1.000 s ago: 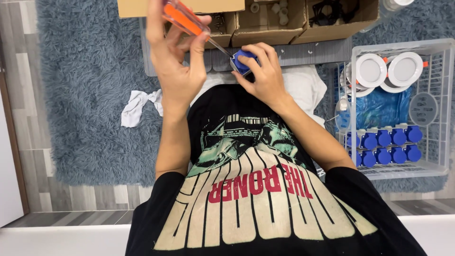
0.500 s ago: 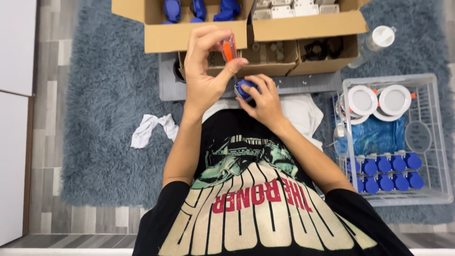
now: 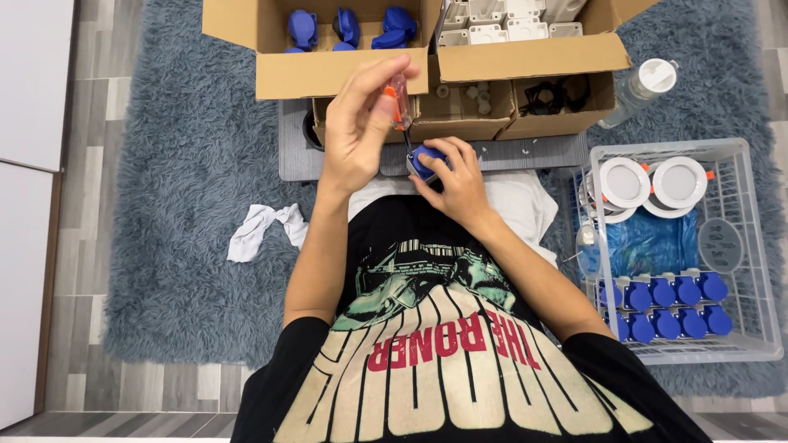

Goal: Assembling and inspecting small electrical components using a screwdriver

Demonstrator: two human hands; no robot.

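My left hand (image 3: 361,123) is raised and grips a small screwdriver (image 3: 399,102) with an orange and clear handle, its tip pointing down. The tip meets a small blue and grey part (image 3: 425,160), which my right hand (image 3: 455,184) holds over my lap. Both hands are in front of the cardboard boxes, just above the grey mat (image 3: 295,152).
An open cardboard box (image 3: 328,74) holds blue parts (image 3: 349,25); its neighbour (image 3: 533,53) holds white parts. A clear plastic bottle (image 3: 636,90) lies on the blue shaggy rug (image 3: 180,205). A wire basket (image 3: 755,271) at right holds white round fittings and blue caps. A white cloth (image 3: 263,226) lies at left.
The screwdriver has swung from slanted to nearly upright, its tip now on the blue part. The view has shifted, showing more of the boxes.
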